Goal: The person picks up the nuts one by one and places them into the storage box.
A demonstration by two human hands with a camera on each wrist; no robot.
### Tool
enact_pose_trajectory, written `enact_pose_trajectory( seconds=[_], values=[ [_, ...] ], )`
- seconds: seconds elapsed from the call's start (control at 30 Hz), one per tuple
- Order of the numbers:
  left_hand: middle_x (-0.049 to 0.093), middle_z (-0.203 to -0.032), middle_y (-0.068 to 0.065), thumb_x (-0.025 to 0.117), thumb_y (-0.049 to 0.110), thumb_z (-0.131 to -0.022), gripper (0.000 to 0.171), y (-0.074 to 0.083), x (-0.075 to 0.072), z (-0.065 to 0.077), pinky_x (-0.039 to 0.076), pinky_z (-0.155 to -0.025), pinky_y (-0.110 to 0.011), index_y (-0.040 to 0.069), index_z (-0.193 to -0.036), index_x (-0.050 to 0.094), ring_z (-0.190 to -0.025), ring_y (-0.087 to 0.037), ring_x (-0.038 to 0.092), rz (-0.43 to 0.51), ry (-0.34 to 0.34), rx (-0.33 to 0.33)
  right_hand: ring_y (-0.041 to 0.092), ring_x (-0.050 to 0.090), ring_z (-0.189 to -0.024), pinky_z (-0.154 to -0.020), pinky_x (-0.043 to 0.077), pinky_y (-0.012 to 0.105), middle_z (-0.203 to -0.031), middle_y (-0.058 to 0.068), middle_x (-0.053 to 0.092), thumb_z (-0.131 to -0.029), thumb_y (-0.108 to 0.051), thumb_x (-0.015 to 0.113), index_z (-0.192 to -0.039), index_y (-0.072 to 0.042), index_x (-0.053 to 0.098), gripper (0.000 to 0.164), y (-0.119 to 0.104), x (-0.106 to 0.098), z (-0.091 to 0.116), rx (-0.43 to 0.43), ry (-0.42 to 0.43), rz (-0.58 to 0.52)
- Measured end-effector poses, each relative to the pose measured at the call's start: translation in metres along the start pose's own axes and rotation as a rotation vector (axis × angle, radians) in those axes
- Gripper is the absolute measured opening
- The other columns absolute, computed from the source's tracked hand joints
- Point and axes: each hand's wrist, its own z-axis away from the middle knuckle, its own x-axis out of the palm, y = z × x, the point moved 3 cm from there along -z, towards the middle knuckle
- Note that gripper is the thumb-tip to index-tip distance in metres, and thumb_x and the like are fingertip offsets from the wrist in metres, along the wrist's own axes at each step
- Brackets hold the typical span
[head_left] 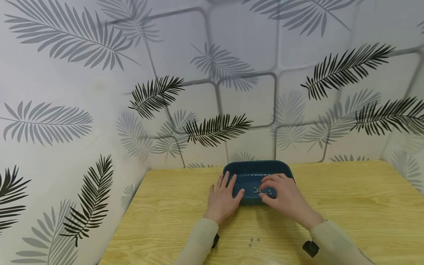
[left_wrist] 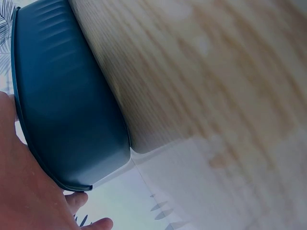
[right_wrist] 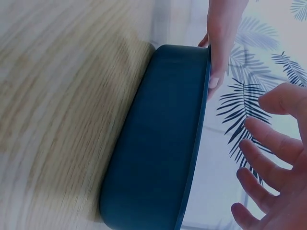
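A dark blue tray (head_left: 258,165) stands on the table, and several small metal nuts (head_left: 257,190) lie on its floor. My left hand (head_left: 222,200) rests on the tray's left rim, fingers spread. The left wrist view shows that hand (left_wrist: 29,182) along the rim of the tray (left_wrist: 72,96). Above the right part of the tray is my right hand (head_left: 286,195), fingers loosely bent. In the right wrist view, the right hand's fingers (right_wrist: 268,167) are apart with nothing between them, beside the outer wall of the tray (right_wrist: 158,139).
Three more small nuts (head_left: 258,239) lie on the wooden table (head_left: 159,221), in front of the tray between the forearms. A wall with a leaf pattern (head_left: 245,99) rises behind the table. Dark straps (head_left: 310,248) are at both wrists.
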Motion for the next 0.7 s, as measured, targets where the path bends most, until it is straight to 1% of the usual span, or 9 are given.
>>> enact_pose_trajectory(
  seconds=[0.13,0.43,0.7],
  values=[
    [0.022,-0.162,-0.007,0.038,0.058,-0.101,0.066,0.000,0.000,0.000,0.024,-0.111,-0.059,0.022,-0.157,0.031,-0.148,-0.027,0.017,0.003,0.006,0.000,0.028,0.054,-0.113,-0.094,0.039,0.059,-0.115,-0.001,0.065,-0.085,-0.027,0.076,-0.092,-0.021,0.074,0.009,-0.002,0.001,0.004,0.001,-0.027,0.002],
    [0.019,-0.163,-0.005,0.037,0.059,-0.101,0.067,0.000,0.001,0.000,0.023,-0.112,-0.059,0.023,-0.157,0.029,-0.149,-0.026,0.015,-0.008,-0.010,-0.015,0.023,0.054,-0.109,-0.090,0.042,0.056,-0.114,-0.005,0.065,-0.084,-0.028,0.078,-0.092,-0.026,0.072,0.010,-0.007,0.006,0.015,-0.040,-0.078,0.006],
    [0.019,-0.163,-0.005,0.037,0.059,-0.101,0.067,0.000,0.001,-0.001,0.022,-0.112,-0.059,0.024,-0.157,0.029,-0.149,-0.026,0.015,-0.001,-0.002,-0.014,0.022,0.055,-0.107,-0.091,0.044,0.055,-0.114,-0.005,0.065,-0.081,-0.025,0.080,-0.092,-0.026,0.072,0.013,-0.010,0.010,0.023,-0.066,-0.108,0.014]
  ],
)
